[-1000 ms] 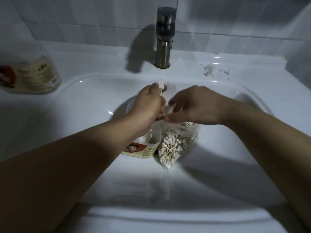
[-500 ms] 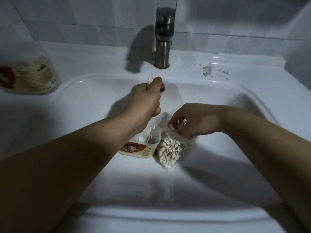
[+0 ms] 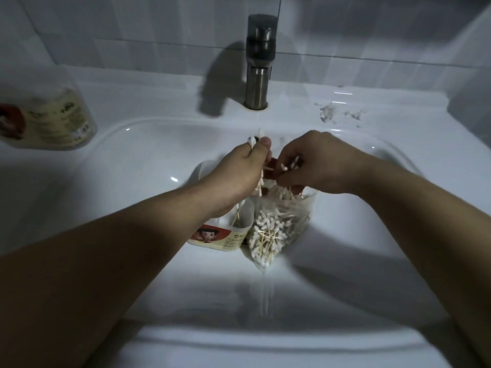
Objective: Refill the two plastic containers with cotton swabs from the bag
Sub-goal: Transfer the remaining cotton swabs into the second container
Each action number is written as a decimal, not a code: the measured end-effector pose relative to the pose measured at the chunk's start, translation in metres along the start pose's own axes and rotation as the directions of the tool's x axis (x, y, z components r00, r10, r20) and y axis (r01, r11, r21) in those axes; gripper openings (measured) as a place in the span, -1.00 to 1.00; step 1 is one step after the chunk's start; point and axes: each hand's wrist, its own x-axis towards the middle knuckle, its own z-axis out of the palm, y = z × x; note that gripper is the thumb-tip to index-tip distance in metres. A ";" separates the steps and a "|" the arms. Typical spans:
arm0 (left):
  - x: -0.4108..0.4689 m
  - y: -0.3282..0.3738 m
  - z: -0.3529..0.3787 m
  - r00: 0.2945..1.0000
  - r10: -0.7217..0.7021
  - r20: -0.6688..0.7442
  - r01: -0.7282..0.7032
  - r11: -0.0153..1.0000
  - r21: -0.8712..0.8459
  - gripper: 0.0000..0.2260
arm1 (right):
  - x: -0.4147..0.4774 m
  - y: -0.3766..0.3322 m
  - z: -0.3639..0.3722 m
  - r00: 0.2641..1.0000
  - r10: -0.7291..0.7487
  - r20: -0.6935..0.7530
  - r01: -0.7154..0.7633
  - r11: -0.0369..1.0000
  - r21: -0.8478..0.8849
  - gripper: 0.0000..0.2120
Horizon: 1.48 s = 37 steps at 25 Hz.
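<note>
A clear plastic bag [image 3: 281, 229] full of white-tipped cotton swabs stands in the sink basin. Left of it, touching it, stands an open plastic container [image 3: 225, 236] with a cartoon label and a few swabs inside. My left hand [image 3: 239, 171] hovers above this container and grips a bunch of cotton swabs, whose tips stick out above my thumb. My right hand [image 3: 316, 163] is over the bag's mouth and pinches a few swabs [image 3: 291, 164] close to my left hand. A second container [image 3: 50, 120], with its lid on, sits on the counter at the far left.
The white sink basin [image 3: 132, 187] surrounds everything. A steel faucet [image 3: 259, 62] stands at the back centre. White smears [image 3: 329, 114] mark the counter at the back right. Tiled wall runs behind.
My right hand went down into the bag, then came up with a few swabs toward my left hand. My left hand has kept its bunch and stayed almost in place.
</note>
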 end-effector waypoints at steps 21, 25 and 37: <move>0.003 -0.006 0.007 0.996 -0.064 0.062 0.076 0.972 -0.224 -0.73 | 0.003 0.002 -0.009 0.974 0.140 -0.177 -0.002 0.788 0.615 -0.91; 0.013 -0.013 0.002 0.995 -0.075 -0.063 0.062 0.980 -0.187 -0.73 | 0.003 0.010 -0.019 0.966 0.145 -0.212 -0.003 0.832 0.555 -0.91; -0.005 0.005 0.001 0.976 -0.168 0.141 0.192 0.966 -0.172 -0.70 | 0.005 0.002 0.004 0.992 0.004 -0.127 0.047 0.917 0.395 -0.87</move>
